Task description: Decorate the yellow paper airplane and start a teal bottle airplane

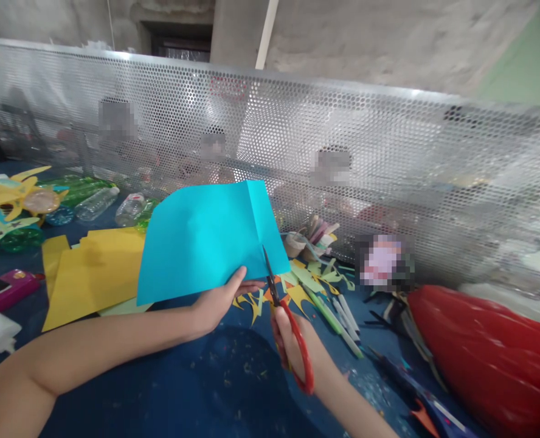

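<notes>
A large bright blue sheet of paper [197,237] is held up above the table, with a fold line running down near its right side. My left hand [224,295] pinches its lower edge, thumb in front and fingers behind. In my right hand [292,337] is a pair of scissors [304,359] with red handles and dark blades. The blades point up and lie over the lower right part of the sheet, close to the fold. Whether they are cutting into the paper I cannot tell.
Yellow sheets [96,274] lie at the left, beside plastic bottles [97,204] and a pink device [12,291]. Paper scraps [300,295] and markers [334,322] lie behind my hands. A red plastic bag [489,353] sits at the right. A perforated metal screen [270,134] stands along the back.
</notes>
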`<state>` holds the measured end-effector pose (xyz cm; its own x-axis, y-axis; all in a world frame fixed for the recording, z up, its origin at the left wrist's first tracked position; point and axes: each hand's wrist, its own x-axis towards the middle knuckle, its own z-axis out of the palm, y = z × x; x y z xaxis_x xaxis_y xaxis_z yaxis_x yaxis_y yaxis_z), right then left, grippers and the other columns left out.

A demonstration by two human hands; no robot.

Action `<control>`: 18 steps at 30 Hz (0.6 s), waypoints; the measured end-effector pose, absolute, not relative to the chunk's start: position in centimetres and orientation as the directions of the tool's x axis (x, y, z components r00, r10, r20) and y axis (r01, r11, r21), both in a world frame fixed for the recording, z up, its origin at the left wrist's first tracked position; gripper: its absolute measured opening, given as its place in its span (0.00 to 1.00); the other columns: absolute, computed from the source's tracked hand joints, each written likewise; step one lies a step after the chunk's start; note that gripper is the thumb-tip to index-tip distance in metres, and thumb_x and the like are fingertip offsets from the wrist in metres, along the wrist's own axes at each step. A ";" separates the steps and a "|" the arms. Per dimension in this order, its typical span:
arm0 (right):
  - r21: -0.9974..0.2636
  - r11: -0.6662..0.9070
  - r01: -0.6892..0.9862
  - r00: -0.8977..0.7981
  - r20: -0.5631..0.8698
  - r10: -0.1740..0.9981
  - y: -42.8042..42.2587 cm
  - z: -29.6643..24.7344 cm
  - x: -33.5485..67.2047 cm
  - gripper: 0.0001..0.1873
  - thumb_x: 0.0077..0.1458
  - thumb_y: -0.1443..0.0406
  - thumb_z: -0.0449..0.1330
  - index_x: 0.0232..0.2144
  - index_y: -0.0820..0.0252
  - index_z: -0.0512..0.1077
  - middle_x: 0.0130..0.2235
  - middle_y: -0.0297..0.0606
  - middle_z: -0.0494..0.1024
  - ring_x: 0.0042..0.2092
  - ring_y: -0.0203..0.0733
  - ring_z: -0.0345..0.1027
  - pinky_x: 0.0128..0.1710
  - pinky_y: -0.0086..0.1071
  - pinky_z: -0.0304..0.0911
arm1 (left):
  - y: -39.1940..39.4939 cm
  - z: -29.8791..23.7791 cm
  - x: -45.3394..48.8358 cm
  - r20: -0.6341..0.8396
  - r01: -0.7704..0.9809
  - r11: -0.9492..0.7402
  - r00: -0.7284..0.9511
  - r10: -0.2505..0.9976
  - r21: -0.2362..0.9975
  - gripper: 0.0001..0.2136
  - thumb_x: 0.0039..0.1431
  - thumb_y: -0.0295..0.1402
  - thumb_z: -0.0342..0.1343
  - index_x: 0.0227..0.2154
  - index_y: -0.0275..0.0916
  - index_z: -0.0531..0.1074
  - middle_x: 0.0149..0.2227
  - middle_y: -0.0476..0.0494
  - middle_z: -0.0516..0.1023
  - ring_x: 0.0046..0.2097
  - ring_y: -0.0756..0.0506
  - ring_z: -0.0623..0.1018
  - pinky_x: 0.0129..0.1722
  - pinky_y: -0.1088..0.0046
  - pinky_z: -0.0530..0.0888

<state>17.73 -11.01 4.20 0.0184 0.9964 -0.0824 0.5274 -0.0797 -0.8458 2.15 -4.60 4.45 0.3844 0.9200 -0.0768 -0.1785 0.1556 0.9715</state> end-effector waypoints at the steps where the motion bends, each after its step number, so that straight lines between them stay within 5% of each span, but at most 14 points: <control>1: -0.847 -0.084 0.525 0.021 -0.086 0.996 -11.0 4.1 17.7 0.29 0.52 0.38 0.39 0.22 0.55 0.55 0.15 0.26 0.56 0.14 0.32 0.55 0.13 0.27 0.55 | -4.6 4.4 2.1 -0.070 -0.179 0.149 0.383 0.921 0.973 0.20 0.58 0.49 0.46 0.34 0.41 0.77 0.45 0.49 0.78 0.56 0.42 0.70 0.58 0.70 0.61; 12: -0.845 -0.092 0.527 0.064 -0.069 0.996 -10.9 4.0 17.8 0.29 0.51 0.38 0.42 0.19 0.55 0.54 0.14 0.27 0.56 0.14 0.32 0.52 0.13 0.27 0.51 | -4.5 4.4 2.1 -0.069 -0.167 0.141 0.377 0.924 0.976 0.22 0.59 0.50 0.45 0.35 0.39 0.77 0.44 0.46 0.79 0.54 0.43 0.71 0.57 0.71 0.63; 18: -0.852 -0.051 0.520 -0.053 -0.092 0.994 -10.8 4.3 18.4 0.32 0.54 0.39 0.39 0.19 0.57 0.61 0.19 0.36 0.70 0.21 0.38 0.67 0.22 0.29 0.61 | -4.2 4.1 2.1 -0.051 -0.024 0.064 0.343 0.938 0.998 0.23 0.59 0.52 0.42 0.36 0.42 0.78 0.44 0.49 0.79 0.51 0.44 0.74 0.54 0.74 0.66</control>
<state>18.37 -10.79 4.34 -0.0534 0.9943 -0.0920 0.5204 -0.0509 -0.8524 2.14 -4.21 4.06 0.3431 0.9379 -0.0514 -0.0241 0.0635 0.9977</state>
